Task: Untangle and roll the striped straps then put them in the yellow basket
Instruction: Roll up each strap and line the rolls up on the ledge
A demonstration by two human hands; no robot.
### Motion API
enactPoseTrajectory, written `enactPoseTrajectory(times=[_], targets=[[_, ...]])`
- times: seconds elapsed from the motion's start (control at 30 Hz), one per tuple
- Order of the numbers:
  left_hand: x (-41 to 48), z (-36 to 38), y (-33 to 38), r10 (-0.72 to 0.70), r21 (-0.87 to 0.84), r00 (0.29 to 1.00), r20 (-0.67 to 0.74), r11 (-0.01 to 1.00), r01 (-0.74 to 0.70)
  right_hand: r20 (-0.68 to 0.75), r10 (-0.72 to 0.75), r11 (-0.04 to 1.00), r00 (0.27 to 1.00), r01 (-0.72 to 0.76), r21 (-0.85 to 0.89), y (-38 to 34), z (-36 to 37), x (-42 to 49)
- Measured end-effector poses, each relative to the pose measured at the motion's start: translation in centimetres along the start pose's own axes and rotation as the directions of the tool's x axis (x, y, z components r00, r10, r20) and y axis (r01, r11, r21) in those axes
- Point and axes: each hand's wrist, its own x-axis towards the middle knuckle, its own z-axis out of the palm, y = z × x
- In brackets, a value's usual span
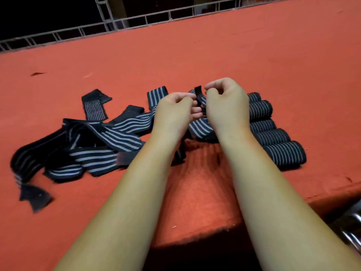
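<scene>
1. The left hand (173, 112) and the right hand (226, 106) meet above the middle of the red-orange cloth-covered tabletop (195, 55), knuckles towards the camera and both bare forearms reaching in from the near edge.
2. Between them is one black elastic strap with pale grey stripes (199, 128). Its plain black end stands upright in the gap between the two hands, and the striped length runs down to the tabletop beneath the wrists.
3. The left grip is curled, its fingertips closed on the strap's near edge.
4. The right grip is also curled, thumb and forefinger pinched together at the strap's black end.
5. To the left lies a tangled heap of black striped straps (93, 145), flat bands crossing over one another. A black tab end (35, 198) trails out at the near left.
6. To the right, just beside the right wrist and partly hidden by it, a row of rolled black striped straps (273, 137) lies side by side, five rolls showing.
7. A grey metal lattice rail (136, 18) runs along the tabletop's far edge, and a shiny metal part (351, 227) shows at the lower right corner.
</scene>
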Motion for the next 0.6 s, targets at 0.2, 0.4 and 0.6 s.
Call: enactPoseTrajectory(times=[0.2, 0.4, 0.6], targets=[[2.7, -9.3, 1.2, 0.003, 0.175, 0.994, -0.113, 0.984, 0.017, 0.26, -0.02, 0.998, 0.965, 0.005, 0.06, -3.1, 6.3, -3.7], [6.4, -19.1, 1.6, 0.06, 0.616, 0.976, -0.208, 0.783, 0.083, 0.453, -0.025, 0.996, 0.891, 0.059, -0.061, -5.0, 11.9, -6.2], [12.0, -25.2, 3.1, -0.026, 0.832, 0.977, -0.213, 0.519, 0.195, 0.707, -0.027, 0.844, 0.707, 0.396, -0.363, -5.9, 19.7, -4.1]])
